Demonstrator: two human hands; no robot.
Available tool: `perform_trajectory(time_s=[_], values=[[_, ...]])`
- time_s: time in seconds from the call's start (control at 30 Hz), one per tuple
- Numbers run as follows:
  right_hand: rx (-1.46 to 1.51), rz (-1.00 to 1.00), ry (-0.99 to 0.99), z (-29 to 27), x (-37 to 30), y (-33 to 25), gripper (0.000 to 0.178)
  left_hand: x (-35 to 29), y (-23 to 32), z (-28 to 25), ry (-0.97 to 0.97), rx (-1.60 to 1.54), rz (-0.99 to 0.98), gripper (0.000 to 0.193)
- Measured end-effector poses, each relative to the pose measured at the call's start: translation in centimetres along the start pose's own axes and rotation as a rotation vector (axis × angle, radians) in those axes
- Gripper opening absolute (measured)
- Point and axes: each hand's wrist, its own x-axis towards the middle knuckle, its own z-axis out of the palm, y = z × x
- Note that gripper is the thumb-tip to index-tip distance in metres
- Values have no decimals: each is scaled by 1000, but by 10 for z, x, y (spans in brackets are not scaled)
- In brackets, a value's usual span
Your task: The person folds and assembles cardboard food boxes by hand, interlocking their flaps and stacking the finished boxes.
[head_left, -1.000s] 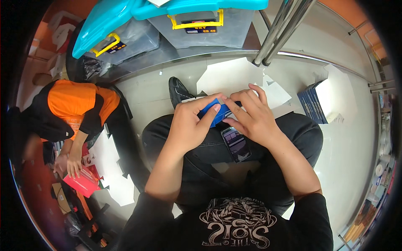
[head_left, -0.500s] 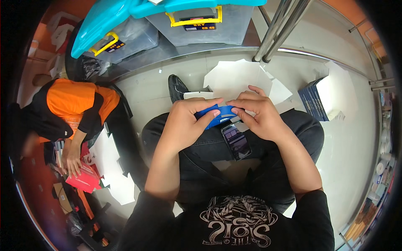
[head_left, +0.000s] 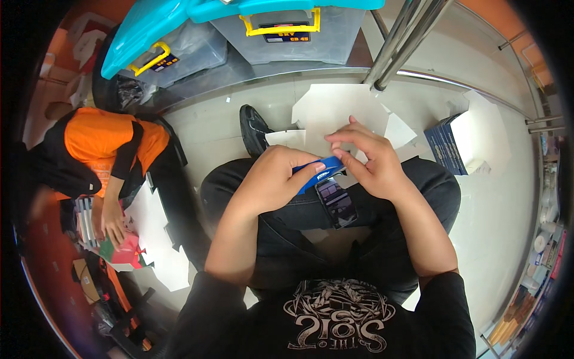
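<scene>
Carton (head_left: 327,171), blue, is sitting between left hand (head_left: 269,179) and right hand (head_left: 375,160), long axis slanting out from left toward right. Left is pinching it, thumb on top, so left is nearer. Right is hanging loosely bent at the other end; can't tell if it's touching.

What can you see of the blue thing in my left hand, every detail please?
The blue piece looks like thin, smooth card, mostly plain blue with a small white mark on its face. It is held slantwise, its right end higher in the picture. Your left hand grips it, thumb on top, covering part of it. Your right hand is at its right end; whether it touches is unclear. It is over your lap, by the upper end of the phone.
</scene>
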Motion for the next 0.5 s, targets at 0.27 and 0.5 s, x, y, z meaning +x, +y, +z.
perform_trajectory(time_s=[0.27,0.5], values=[[118,286,349,-14,-4,-5,28,-3,7,-5,230,-93,-84,17],[210,387,168,5,-6,-1,34,-2,8,-3,193,-98,-82,15]])
